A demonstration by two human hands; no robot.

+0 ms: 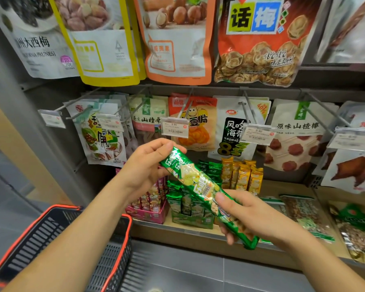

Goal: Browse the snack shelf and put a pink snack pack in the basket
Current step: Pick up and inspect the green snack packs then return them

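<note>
The pink snack packs [154,198] stand in their tray [148,216] on the lower shelf [177,233], just below my left hand [143,167] and not yet touched; I have the left hand and the right hand [247,216] pinching a green pack [200,186] by its ends, likely to read it, with the basket [40,234] at lower left

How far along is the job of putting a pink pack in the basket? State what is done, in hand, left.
Done: browsing only; the basket shows no pack. In hand: left hand and right hand grip a green pack, the wrong colour. Left: take a pink pack from the box and put it in the basket.
</note>
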